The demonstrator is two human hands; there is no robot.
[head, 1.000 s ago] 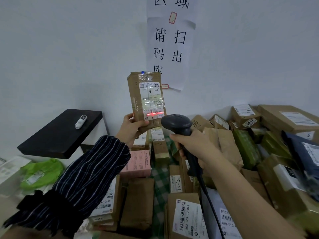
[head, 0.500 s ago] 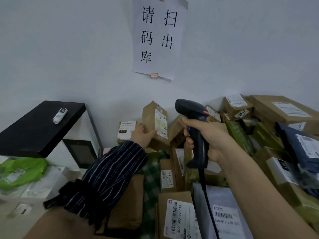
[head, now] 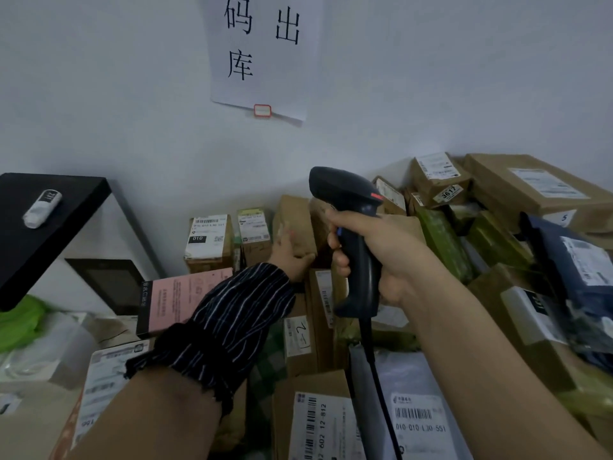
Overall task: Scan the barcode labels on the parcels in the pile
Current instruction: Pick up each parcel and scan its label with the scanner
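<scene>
Right hand point(head: 381, 255) is gripping the barcode scanner point(head: 345, 190) upright; left hand point(head: 290, 251) is holding a brown parcel point(head: 293, 217) near the wall point(head: 132, 111).

Dim, bluish, even light washed the scene, leaving only soft shadows. Above the fingers point(head: 334, 242) the paper sign point(head: 262, 54) was sharp; below them forearms point(head: 159, 423) looked soft, and wide-angle distortion bowed the frame's edges.

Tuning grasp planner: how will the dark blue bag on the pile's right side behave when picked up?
The dark blue bag is probably floppy: it's creased and slumps over the boxes beneath. Its film looks smooth, so likely slippery. It may sag and fold its white label.
</scene>
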